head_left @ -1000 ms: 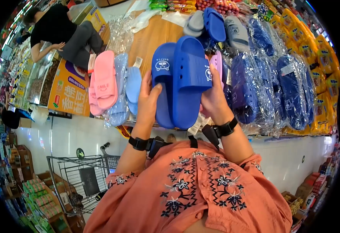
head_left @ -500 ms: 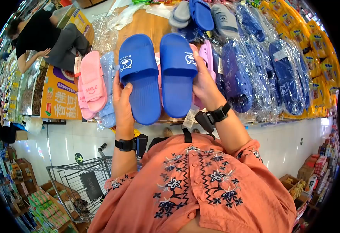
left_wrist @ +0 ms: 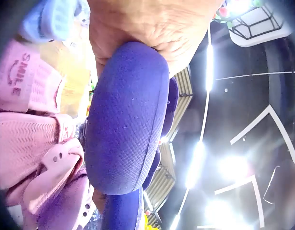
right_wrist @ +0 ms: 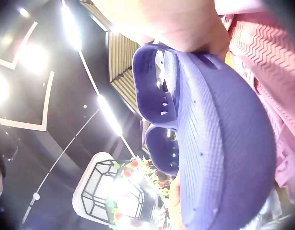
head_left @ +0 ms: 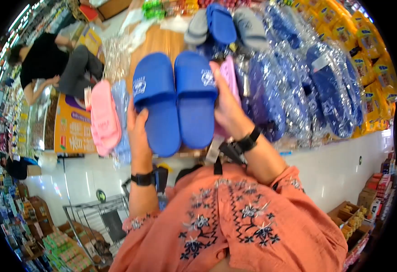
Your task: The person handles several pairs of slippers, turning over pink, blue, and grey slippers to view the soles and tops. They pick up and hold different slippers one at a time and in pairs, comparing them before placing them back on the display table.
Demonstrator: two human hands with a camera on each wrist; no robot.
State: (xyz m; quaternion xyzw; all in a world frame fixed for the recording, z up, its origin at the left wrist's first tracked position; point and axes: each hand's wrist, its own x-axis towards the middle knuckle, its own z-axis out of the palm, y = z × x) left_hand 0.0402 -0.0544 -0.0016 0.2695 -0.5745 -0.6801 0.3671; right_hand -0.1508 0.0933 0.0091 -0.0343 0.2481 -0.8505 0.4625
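Observation:
Two blue slippers with a white bear print on the strap are held up side by side in the head view, soles toward the body. My left hand (head_left: 138, 136) grips the left slipper (head_left: 162, 133) by its outer edge, thumb on the footbed. With my right hand (head_left: 229, 111) I hold the right slipper (head_left: 197, 122) at its outer side, near the strap. The inner edges of the pair meet or nearly meet. In the left wrist view the sole end of a slipper (left_wrist: 128, 120) sticks out below the hand; the right wrist view shows a slipper's underside (right_wrist: 233, 139).
Pink slippers (head_left: 104, 120) and bagged light blue slippers (head_left: 122, 122) lie left on the display table. To the right are many bagged dark blue slippers (head_left: 330, 95) and yellow packages (head_left: 371, 68). A shopping cart (head_left: 112, 222) stands at lower left. A person in black (head_left: 46, 61) sits beyond.
The slippers first overlapped with the right one turned sideways, then were spread apart side by side, and now sit close together. The head view has shifted slightly, and both hands keep their hold.

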